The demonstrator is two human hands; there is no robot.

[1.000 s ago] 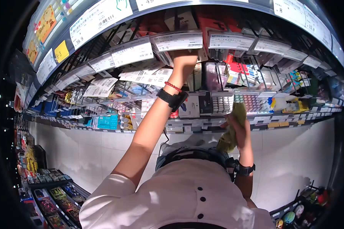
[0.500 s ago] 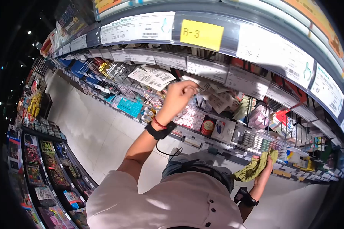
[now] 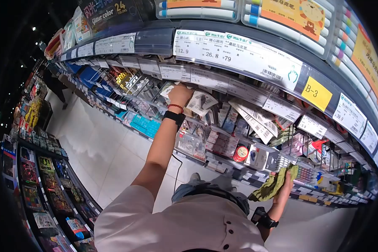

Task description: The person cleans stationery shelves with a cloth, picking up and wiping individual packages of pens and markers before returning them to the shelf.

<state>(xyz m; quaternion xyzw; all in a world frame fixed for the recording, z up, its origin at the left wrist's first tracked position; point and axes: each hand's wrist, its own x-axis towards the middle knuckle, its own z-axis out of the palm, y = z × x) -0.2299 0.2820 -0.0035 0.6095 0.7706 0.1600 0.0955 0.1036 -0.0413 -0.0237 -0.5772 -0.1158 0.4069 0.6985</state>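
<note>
My left hand [image 3: 179,95], with a red bracelet and black wristband, reaches in among white barcode-printed packets [image 3: 202,103] hanging under the shelf edge. Its fingertips are hidden, so its grip cannot be made out. Lower right, my right hand [image 3: 286,187] is closed on a crumpled green cloth [image 3: 273,185] beside the lower shelf. More hanging packets [image 3: 256,122] fan outward to the right of my left hand.
A price-label rail [image 3: 243,54] with a yellow B-3 tag [image 3: 316,93] crosses above, under marker sets [image 3: 294,17]. Below are teal packs [image 3: 145,125] and a round red item [image 3: 240,153]. Another rack [image 3: 46,189] stands at left, past the tiled floor [image 3: 88,134]. A person's legs [image 3: 61,90] show far left.
My left hand has moved left and in among the hanging packets. The view has shifted, with the B-3 tag now farther right. The green cloth remains in my right hand.
</note>
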